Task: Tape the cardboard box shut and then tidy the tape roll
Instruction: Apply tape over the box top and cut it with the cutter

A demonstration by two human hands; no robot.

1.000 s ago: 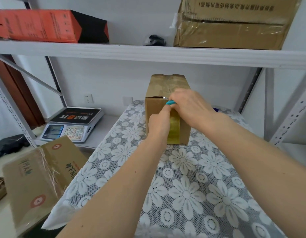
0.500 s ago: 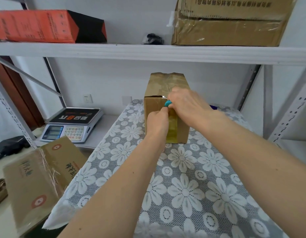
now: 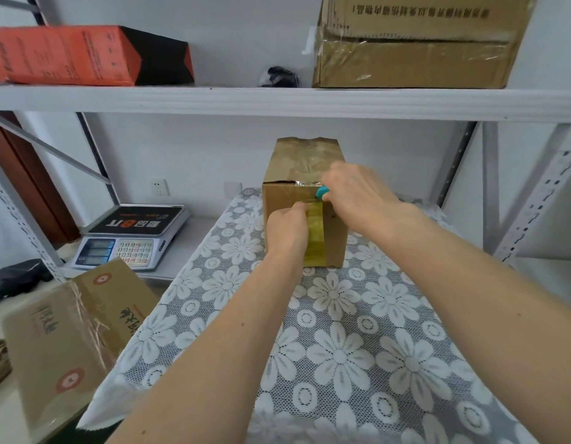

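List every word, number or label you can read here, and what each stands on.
Weighing scale: large upside-down print, not clearly readable.
Big carton on the shelf: upside-down line, too blurred.
Tilted carton at left: brush characters, unreadable.
Orange box: print too small.

Cardboard box (image 3: pixel 305 219) upright at the far end of the cloth-covered table (image 3: pixel 341 347), both hands at its near face, weighing scale (image 3: pixel 130 238) left of the box, printed carton (image 3: pixel 69 334) nearer left, shelf (image 3: pixel 277 100) above the box bearing two cartons.
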